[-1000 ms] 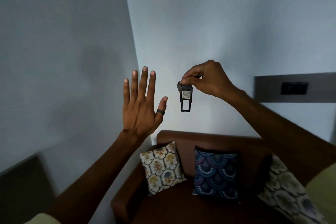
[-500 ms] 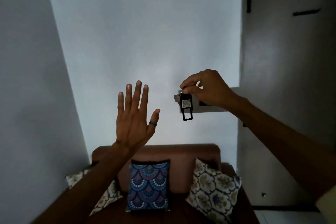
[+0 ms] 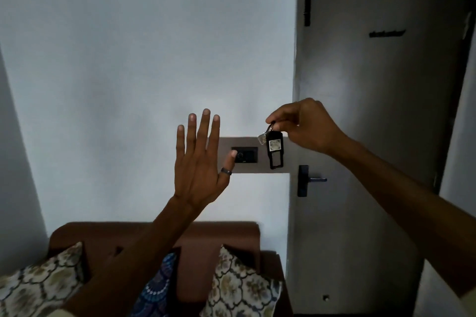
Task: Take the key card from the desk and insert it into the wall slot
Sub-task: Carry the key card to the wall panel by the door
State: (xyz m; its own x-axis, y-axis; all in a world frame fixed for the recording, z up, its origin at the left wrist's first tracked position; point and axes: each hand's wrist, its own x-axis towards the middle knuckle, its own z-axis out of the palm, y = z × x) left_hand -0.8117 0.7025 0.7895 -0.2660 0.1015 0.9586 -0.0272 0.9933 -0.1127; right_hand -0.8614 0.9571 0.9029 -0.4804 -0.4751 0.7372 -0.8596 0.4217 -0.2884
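My right hand (image 3: 304,125) pinches the ring of a black key card tag (image 3: 275,150), which hangs straight down with a small silver key beside it. The tag dangles in front of a grey wall panel (image 3: 248,167), just right of the black wall slot (image 3: 246,155) set in that panel. My left hand (image 3: 198,159) is raised flat with fingers spread, empty, a ring on the thumb. Its thumb tip overlaps the slot's left end in the view.
A grey door (image 3: 373,136) with a dark lock plate and lever handle (image 3: 307,180) stands right of the panel. Below is a brown sofa (image 3: 206,237) with patterned cushions (image 3: 239,283). White walls fill the left and centre.
The view has swung right, bringing the wall panel, slot and door into the middle. My right hand with the tag now hangs in front of the panel; my left hand stays raised and spread.
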